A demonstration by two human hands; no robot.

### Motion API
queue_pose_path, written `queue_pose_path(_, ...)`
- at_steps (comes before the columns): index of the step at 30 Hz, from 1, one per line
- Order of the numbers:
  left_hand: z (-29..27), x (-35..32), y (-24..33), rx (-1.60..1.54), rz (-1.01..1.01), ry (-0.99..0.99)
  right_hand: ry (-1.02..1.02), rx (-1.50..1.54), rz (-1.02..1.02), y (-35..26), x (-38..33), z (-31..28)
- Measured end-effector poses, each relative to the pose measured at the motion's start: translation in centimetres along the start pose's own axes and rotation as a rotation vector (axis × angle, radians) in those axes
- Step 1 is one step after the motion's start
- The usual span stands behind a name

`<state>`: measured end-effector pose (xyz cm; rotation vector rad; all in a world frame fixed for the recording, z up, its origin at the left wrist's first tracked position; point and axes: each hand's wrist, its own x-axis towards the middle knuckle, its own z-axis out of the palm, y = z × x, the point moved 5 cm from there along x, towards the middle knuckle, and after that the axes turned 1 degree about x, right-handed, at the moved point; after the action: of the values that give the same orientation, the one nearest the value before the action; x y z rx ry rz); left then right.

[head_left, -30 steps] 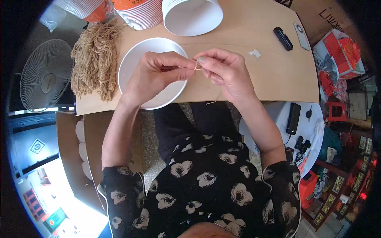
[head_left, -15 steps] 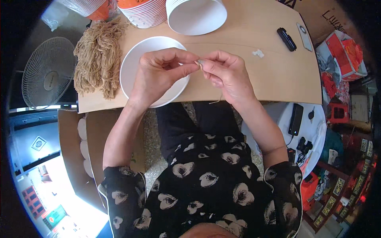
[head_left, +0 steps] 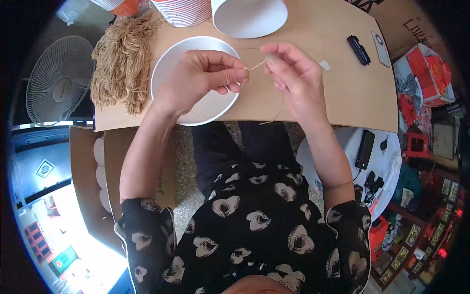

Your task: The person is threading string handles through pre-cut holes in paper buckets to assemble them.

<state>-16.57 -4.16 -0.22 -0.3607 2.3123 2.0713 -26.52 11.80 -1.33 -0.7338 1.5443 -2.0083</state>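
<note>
Seemingly, stretching the thin tan fibre strand (head_left: 257, 64) is in hand: left hand (head_left: 203, 73) and right hand (head_left: 302, 78) pinch it, grips clamped; the next move probably needs even tension.

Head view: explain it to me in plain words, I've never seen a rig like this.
There is no machine here, only a person's two bare hands. The view comes from the left of two wide fisheye cameras worn on the person's head, looking down, so straight edges bend near the rim.

The left hand pinches a thin tan strand. It reaches the right hand; whether that hand grips it, I cannot tell.

On the tan tabletop, a white bowl sits beneath the left hand. To its left lies a bundle of tan strands. Beyond are stacked containers and a white tub. A black object lies at the right.
</note>
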Motion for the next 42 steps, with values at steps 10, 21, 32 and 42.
queue_pose_path(10, -0.2, 0.4, -0.9, -0.223, -0.076, -0.098, -0.019, -0.669, -0.551, -1.8, -1.6, 1.5)
queue_pose_path(21, 0.4, 0.3, -0.9, -0.184, -0.036, -0.067, -0.052, -0.392, -0.321, 0.8, -1.5, 1.2)
queue_pose_path(32, 0.8, -0.6, 0.6, 0.12, 0.129, 0.041, -0.07, 0.057, 0.222, 3.2, -1.0, 0.3)
queue_pose_path(42, 0.9, -0.7, 0.3, 0.038, 0.105, 0.034, -0.053, 0.286, 0.36, 3.2, -1.3, 0.4)
